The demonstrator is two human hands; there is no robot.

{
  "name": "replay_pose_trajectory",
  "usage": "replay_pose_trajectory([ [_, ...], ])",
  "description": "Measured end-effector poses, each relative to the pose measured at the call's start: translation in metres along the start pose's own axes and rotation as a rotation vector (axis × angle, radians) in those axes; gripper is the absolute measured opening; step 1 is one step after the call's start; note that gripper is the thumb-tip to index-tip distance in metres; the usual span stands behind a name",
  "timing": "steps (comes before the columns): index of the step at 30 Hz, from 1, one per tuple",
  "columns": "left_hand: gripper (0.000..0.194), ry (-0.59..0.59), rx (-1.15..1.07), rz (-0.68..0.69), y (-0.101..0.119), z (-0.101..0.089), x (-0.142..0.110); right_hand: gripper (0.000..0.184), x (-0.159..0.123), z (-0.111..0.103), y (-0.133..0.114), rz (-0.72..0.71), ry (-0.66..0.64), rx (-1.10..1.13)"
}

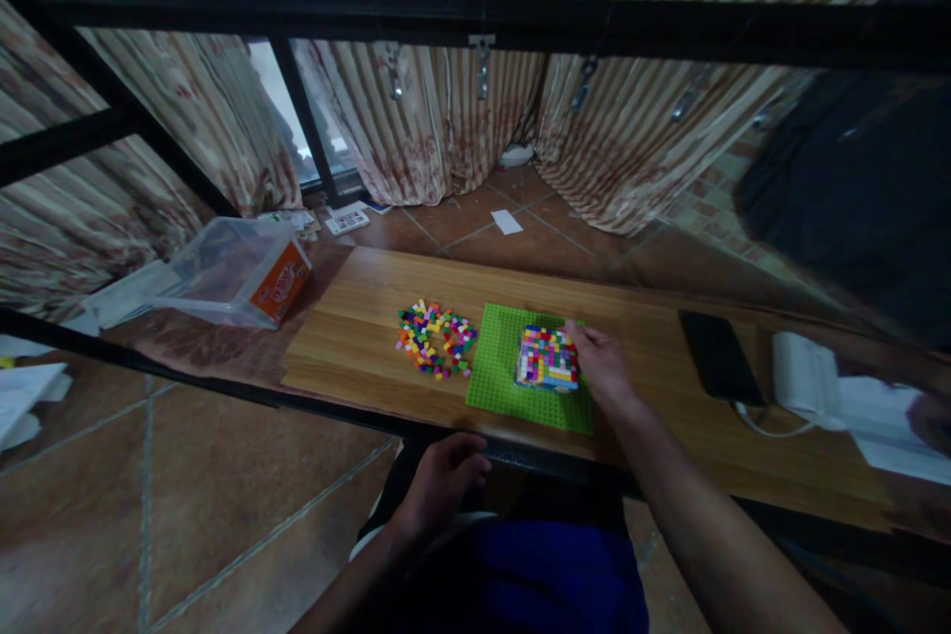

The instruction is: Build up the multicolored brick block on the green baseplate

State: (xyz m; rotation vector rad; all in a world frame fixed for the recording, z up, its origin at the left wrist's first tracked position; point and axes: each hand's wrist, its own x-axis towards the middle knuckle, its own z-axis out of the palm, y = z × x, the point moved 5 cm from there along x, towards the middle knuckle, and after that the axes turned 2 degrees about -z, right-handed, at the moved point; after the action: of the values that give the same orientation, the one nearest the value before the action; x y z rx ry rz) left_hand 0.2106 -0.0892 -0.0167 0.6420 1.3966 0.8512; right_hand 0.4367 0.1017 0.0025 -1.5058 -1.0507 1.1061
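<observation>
A green baseplate (499,374) lies on the wooden tabletop (357,337). On it stands a block built of many small coloured bricks (547,358). My right hand (603,364) rests against the block's right side, fingers curled round its far corner. A loose pile of small coloured bricks (435,338) lies left of the baseplate. My left hand (444,475) is below the table's front edge, near my lap, fingers bent, with nothing visible in them.
A clear plastic box with an orange label (242,269) lies at the table's left end. A black phone (719,355) and a white charger with cable (806,379) sit at the right. Black frame bars (475,25) cross above; curtains hang behind.
</observation>
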Motion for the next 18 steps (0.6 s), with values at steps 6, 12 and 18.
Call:
replay_pose_trajectory([
  [6,0.035,0.014,0.032,-0.019,-0.002,-0.011,-0.005,0.070,0.021,-0.012,-0.010,-0.066,-0.031,-0.040],
  [12,0.033,-0.004,0.012,-0.011,-0.005,-0.006,-0.003,0.070,0.037,0.014,-0.056,-0.364,-0.217,-0.476],
  [18,0.033,-0.005,0.029,-0.021,-0.004,-0.003,-0.005,0.063,0.036,0.065,-0.071,-0.477,-0.323,-0.900],
])
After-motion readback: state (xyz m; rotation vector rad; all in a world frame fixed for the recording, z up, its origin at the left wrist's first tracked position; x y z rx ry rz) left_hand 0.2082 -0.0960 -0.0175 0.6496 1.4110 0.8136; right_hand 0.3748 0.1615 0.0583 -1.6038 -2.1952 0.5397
